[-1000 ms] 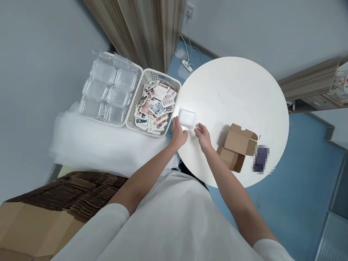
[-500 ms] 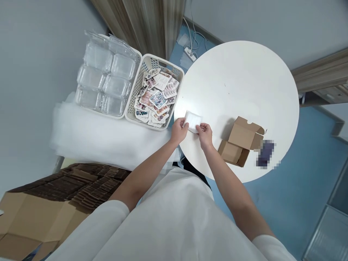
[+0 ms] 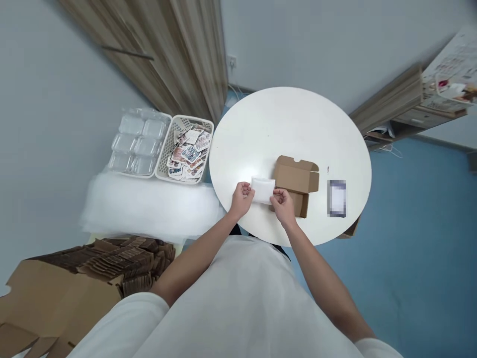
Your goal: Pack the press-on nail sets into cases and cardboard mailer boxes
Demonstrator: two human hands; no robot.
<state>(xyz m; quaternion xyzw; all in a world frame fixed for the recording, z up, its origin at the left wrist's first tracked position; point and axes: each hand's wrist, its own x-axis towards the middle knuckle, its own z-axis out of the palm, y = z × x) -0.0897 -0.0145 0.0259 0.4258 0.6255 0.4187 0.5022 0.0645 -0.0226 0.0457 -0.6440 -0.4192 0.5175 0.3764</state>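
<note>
A small white wrapped packet (image 3: pixel 263 190) is held flat between both hands above the round white table (image 3: pixel 290 114). My left hand (image 3: pixel 243 198) pinches its left edge between thumb and fingers. At the packet's right edge, my right hand (image 3: pixel 282 205) grips it the same way. An open brown cardboard box (image 3: pixel 296 175), lid raised, stands on the table just beyond and partly behind my right hand. What the packet contains is hidden by the wrap.
Left of the table are a basket of printed cards (image 3: pixel 188 151), clear plastic trays (image 3: pixel 136 141) and white sheets (image 3: pixel 149 206). A large carton (image 3: pixel 55 293) holds folded cardboard at lower left. A blurred-out object (image 3: pixel 337 199) lies at the table's right.
The view has turned and shifted, so the table and baskets sit further left. The packet, still in both hands, is now much closer to the open box, its right edge near the box.
</note>
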